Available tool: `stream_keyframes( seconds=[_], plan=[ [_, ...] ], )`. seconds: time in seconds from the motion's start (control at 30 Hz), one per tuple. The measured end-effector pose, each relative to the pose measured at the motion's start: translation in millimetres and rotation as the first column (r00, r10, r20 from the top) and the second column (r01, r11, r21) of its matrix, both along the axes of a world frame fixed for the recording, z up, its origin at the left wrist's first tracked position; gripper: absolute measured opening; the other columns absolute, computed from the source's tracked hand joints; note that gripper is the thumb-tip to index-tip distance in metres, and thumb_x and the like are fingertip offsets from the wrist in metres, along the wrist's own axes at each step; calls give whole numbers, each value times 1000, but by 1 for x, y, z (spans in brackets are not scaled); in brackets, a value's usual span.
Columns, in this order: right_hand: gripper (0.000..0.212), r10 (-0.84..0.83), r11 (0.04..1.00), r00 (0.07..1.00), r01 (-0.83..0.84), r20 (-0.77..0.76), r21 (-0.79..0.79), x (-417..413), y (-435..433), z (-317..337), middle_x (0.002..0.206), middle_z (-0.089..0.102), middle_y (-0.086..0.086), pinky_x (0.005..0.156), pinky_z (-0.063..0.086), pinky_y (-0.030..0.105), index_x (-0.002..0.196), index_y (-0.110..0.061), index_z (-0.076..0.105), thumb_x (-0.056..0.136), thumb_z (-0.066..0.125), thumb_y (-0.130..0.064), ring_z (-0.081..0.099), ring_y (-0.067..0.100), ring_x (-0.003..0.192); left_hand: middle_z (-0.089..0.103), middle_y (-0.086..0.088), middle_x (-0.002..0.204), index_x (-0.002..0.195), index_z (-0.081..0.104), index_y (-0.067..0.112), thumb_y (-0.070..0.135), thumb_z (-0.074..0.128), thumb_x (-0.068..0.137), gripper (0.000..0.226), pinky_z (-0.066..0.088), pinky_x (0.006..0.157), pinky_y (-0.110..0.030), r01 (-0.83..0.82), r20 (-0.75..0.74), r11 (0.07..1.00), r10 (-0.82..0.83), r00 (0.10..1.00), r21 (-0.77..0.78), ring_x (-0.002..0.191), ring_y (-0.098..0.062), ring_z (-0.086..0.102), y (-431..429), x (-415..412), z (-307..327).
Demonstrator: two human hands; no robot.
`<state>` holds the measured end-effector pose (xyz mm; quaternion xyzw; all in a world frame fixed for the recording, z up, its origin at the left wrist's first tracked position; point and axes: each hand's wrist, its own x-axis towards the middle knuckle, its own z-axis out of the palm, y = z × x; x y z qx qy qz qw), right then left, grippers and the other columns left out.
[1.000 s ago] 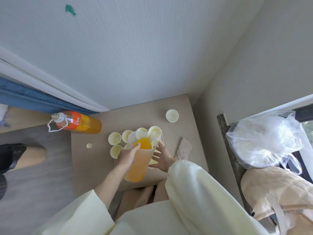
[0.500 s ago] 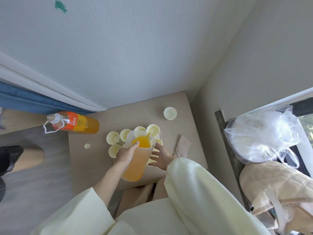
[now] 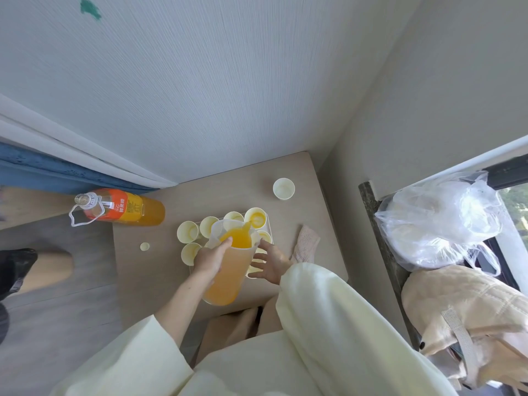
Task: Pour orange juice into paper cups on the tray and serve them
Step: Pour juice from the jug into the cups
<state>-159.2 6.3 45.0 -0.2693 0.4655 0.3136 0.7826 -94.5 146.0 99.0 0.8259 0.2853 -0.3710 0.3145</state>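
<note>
The left hand (image 3: 211,260) is gripping a translucent plastic pitcher (image 3: 231,270), fingers wrapped round its wall and thumb hooked over the rim. It is tilting the spout toward the far-right paper cup (image 3: 256,217) on the white tray (image 3: 269,224). A thin stream of orange juice is running into that cup, which is already showing juice at the bottom. The right hand (image 3: 271,262) is hovering just beside the pitcher with fingers spread apart, holding nothing. The other cups in the cluster (image 3: 187,232) are standing empty, and one more cup (image 3: 283,189) is sitting well apart near the table (image 3: 160,281) corner. An uncapped juice bottle (image 3: 123,207) is standing at the table's left edge, its orange label carrying Chinese characters, possibly "鲜果橙". Its cap (image 3: 145,246) is lying nearby.
</note>
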Motion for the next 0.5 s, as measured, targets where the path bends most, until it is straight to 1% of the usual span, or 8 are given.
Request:
stream_keyframes(
  seconds=[0.1,0.17,0.3,0.4,0.5],
  plan=[
    [46,1,1000,1000,-1,-10,1,1,0,-2,131,51,14,69,54,45,135,-16,50,101,40,-44,46,33,128,40,-5,52,55,36,12,57,62,83,59,35,58,-29,1,-4,1000,-1,1000,3,53,-22,43,1,0,-1],
    [47,8,1000,1000,-8,-16,-1,1,0,-4,137,48,15,70,54,45,136,-16,50,100,41,-45,45,33,130,39,-4,52,56,36,12,58,62,82,59,34,57,-29,-2,-6,1000,2,1000,-3,52,-22,42,1,1,-1],
    [48,10,1000,1000,-10,-13,-7,1,0,-7,138,48,15,71,54,45,137,-16,50,99,44,-46,47,32,127,38,-3,52,58,37,14,58,64,80,56,33,58,-28,-9,-12,1000,9,1000,-18,51,-21,40,1,1,-3],
    [46,18,1000,1000,-18,-8,-11,1,-1,-8,137,49,14,76,53,46,135,-16,51,99,45,-44,49,32,125,41,-3,54,58,38,15,61,63,79,56,35,60,-28,1,-14,1000,-1,1000,-10,53,-21,42,2,1,-4],
    [47,30,999,1000,-30,-7,-18,1,-1,-9,138,48,14,77,53,47,136,-15,50,99,44,-43,48,33,126,42,-3,56,61,41,15,62,63,78,55,36,60,-29,0,-14,1000,0,1000,-8,55,-21,44,2,0,-4]
  ],
)
